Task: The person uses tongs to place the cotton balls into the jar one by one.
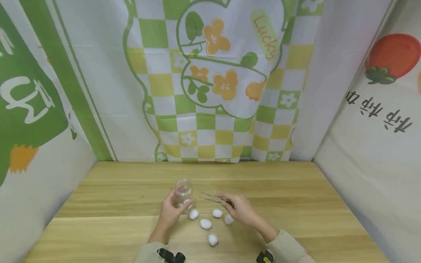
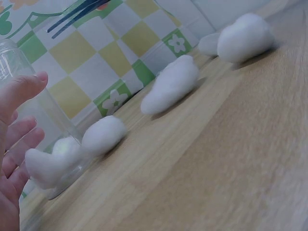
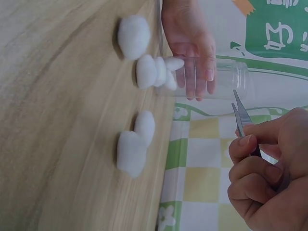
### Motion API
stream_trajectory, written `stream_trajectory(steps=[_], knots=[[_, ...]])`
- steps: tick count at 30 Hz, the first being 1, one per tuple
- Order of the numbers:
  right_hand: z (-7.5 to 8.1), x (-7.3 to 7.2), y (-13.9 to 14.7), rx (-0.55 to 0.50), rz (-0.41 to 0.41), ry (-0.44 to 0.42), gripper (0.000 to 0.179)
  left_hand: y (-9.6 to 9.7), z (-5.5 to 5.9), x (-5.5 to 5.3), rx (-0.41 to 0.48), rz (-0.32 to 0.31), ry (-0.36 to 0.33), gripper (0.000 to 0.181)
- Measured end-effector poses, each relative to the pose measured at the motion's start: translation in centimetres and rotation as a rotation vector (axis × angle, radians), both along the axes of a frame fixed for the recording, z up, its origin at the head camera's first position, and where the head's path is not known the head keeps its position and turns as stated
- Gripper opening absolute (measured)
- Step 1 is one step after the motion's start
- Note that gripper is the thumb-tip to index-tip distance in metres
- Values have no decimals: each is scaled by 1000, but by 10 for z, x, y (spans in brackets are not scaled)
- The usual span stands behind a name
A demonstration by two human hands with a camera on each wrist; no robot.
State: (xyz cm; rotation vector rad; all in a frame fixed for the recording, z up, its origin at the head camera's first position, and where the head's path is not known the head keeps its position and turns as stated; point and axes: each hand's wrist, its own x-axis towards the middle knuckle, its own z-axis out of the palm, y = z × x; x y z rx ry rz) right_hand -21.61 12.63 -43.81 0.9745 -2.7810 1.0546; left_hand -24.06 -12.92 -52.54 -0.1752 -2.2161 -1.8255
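The right hand [image 1: 241,209] pinches a pair of tweezers [image 3: 244,114] between thumb and fingers; the tips stand apart and point toward 9 o'clock as the head view shows it. At about 9 o'clock from that hand, the left hand [image 1: 170,212] grasps a clear jar [image 1: 183,190], thumb on the near side and fingers seen through the wall. The jar stands upright with its mouth uncovered, and a few cotton balls [image 3: 160,71] lie at its bottom. Further out, five loose white balls rest on the wooden table [image 1: 296,193]: one [image 1: 194,214] just beside the jar at 5 o'clock, a longer one [image 1: 205,224] between 4 and 5, two [image 1: 217,213] at 4, the farther of these close by the right hand, and one [image 1: 213,240] at 5, nearest the person. Beige sleeves [image 1: 289,245] reach in from 5 and 7 o'clock. At 12, a green-and-yellow checked cloth [image 1: 223,138] hangs behind the table.
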Motion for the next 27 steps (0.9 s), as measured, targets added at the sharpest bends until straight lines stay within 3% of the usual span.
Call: stream_trajectory(steps=[13,27], knots=[[1,1,3,45,1,-46,31,0,3,-3,-23,15,6,60],[-12,7,9,27,51,-71,31,-1,0,0,-7,0,5,62]])
